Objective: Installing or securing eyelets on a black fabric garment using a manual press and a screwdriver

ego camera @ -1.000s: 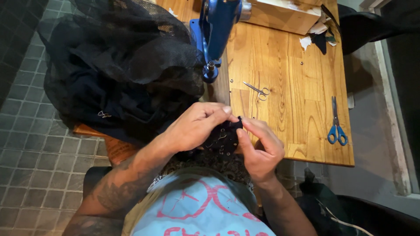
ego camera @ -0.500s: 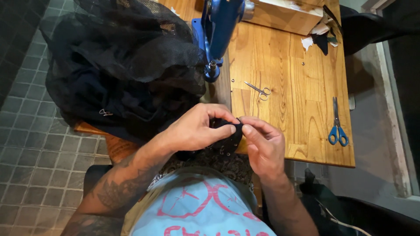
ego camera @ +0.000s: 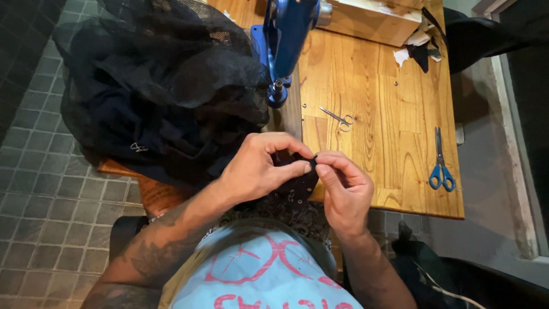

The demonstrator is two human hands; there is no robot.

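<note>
My left hand (ego camera: 260, 166) and my right hand (ego camera: 343, 186) meet over the near edge of the wooden table (ego camera: 394, 131). Both pinch a small piece of black fabric (ego camera: 297, 183) studded with little metal eyelets. The fingertips of both hands close together on its upper edge. The piece hangs down between my hands toward my lap. Most of it is hidden behind my left hand.
A big heap of black mesh and dark cloth (ego camera: 160, 86) covers the table's left side. A blue press machine (ego camera: 286, 40) stands behind it. Small silver snips (ego camera: 337, 118) and blue-handled scissors (ego camera: 440, 163) lie on the wood. A wooden box (ego camera: 377, 20) sits at the back.
My fingers have shifted along the fabric's top edge and now pinch closer together. My left hand has turned slightly, covering more of the piece.
</note>
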